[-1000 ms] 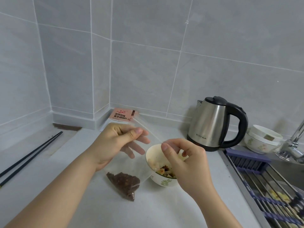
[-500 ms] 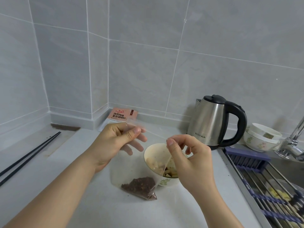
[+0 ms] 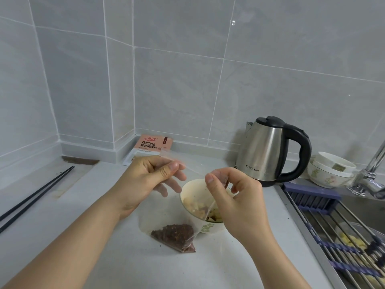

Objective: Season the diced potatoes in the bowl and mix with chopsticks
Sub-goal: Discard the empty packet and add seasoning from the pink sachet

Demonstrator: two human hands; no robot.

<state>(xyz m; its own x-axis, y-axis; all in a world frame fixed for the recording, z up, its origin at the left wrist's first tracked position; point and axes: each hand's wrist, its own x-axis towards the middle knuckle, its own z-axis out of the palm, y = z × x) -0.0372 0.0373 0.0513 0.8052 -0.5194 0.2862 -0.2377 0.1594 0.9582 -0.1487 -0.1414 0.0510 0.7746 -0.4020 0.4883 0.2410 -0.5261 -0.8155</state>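
A small cream bowl (image 3: 188, 196) with a green leaf print holds diced potatoes (image 3: 195, 207) on the counter. A clear plastic bag (image 3: 166, 213) hangs in front of it, dark red-brown spice (image 3: 174, 236) gathered in its bottom corner. My left hand (image 3: 145, 180) pinches the bag's top edge between thumb and forefinger. My right hand (image 3: 233, 197) pinches the other side of the top edge above the bowl. Two black chopsticks (image 3: 35, 195) lie far left on the counter.
A pink seasoning packet (image 3: 151, 146) leans against the back wall. A steel kettle (image 3: 268, 151) stands right of the bowl. Stacked white bowls (image 3: 329, 172), a faucet (image 3: 373, 174) and a sink rack (image 3: 337, 232) lie at the right.
The bag's spice-filled corner has swung right, closer under the bowl. Both hands keep their pinch on the top edge, the right one now a little higher.
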